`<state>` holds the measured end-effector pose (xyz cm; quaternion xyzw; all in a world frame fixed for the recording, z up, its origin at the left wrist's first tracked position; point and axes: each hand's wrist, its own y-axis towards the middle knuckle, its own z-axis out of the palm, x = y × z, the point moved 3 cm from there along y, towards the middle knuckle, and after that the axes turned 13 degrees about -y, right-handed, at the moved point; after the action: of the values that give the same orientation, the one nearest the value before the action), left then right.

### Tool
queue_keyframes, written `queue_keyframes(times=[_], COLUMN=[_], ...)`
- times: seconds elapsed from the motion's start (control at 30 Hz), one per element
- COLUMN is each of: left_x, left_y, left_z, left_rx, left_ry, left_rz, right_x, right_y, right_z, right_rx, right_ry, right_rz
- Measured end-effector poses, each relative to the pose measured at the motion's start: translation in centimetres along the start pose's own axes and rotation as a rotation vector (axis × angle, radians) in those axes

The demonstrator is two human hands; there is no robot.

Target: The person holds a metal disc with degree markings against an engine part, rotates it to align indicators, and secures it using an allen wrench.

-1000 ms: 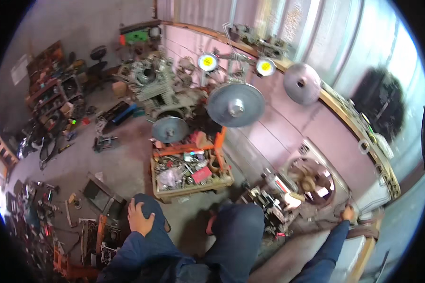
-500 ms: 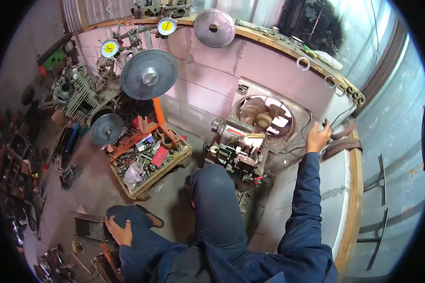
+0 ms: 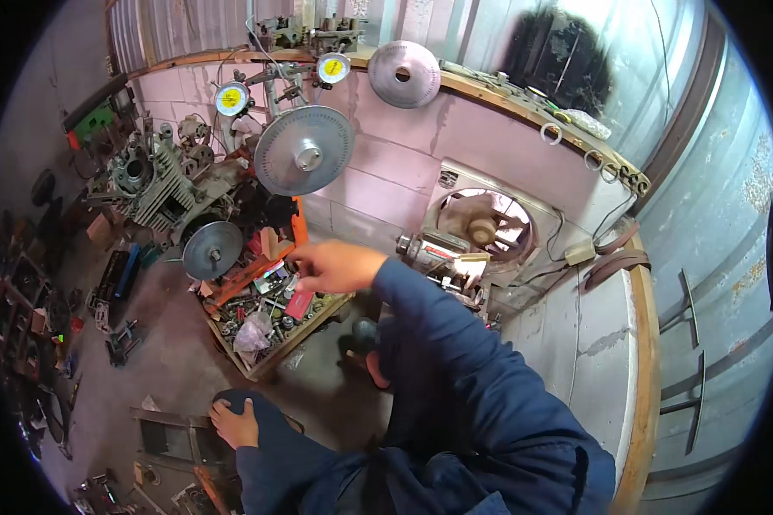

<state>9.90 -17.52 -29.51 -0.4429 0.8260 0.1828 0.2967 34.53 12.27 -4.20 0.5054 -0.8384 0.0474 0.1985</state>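
My right hand is raised in front of the crate of small parts, its fingers loosely bent and apart with nothing visible in them. My left hand rests open on my left knee. Beyond the crate stands an engine with a finned cylinder, a large graduated disc, a smaller disc and two yellow-centred dial gauges above. A metal machine sits right of my hand, partly hidden by my sleeve, before a round fan.
A wooden ledge along the pink block wall carries parts, with another disc on it. A white low wall borders my right side. Loose tools and a metal frame lie on the floor at left.
My right hand has left the cables beside the fan and moved leftward to over the crate. The view swung right from a second ago. My left hand stays on my knee.
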Motion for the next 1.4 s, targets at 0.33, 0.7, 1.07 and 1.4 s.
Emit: queue_keyframes(times=[0.33,0.7,1.07,1.4], left_x=[1.1,1.6,2.7,-0.3], left_y=[1.7,3.0,1.1,0.7], left_z=[-1.2,-1.0,-1.8,-0.8], left_rx=[-0.019,-0.043,-0.091,-0.095], left_ry=[0.025,0.132,0.042,0.085], left_rz=[0.058,-0.008,-0.090,-0.048], right_x=[-0.3,6.3,4.4,5.4], right_y=[3.8,9.2,16.1,10.7], right_z=[14.1,13.8,17.4,17.0], right_rx=[0.759,0.657,0.662,0.587], right_ry=[-0.323,-0.153,-0.342,-0.361], right_rz=[-0.286,-0.545,-0.475,-0.426])
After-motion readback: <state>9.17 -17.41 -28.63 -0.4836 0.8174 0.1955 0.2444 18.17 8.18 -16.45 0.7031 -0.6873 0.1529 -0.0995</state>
